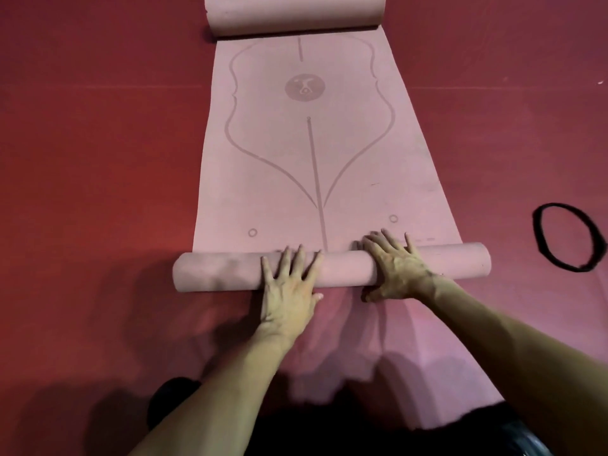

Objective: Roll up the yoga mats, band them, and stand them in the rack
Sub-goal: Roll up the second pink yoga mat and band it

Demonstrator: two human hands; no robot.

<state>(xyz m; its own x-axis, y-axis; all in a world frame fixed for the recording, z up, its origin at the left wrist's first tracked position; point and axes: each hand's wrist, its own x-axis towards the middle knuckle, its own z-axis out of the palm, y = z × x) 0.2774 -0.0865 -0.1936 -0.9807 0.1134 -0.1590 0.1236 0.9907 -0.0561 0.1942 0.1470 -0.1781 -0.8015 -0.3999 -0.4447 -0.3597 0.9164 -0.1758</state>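
Lengthwise the yoga mat (296, 166) runs away, roll (217, 273) crosswise.

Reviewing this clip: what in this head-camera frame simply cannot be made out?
The rack: nowhere in the head view, outside the frame.
The far roll: top cut off by the upper edge.
The near roll: middle covered by the left hand and right hand.
The black band: blurred near the right edge; one loop or several, unclear.
The dark shapes: cut off by the bottom edge, in shadow.
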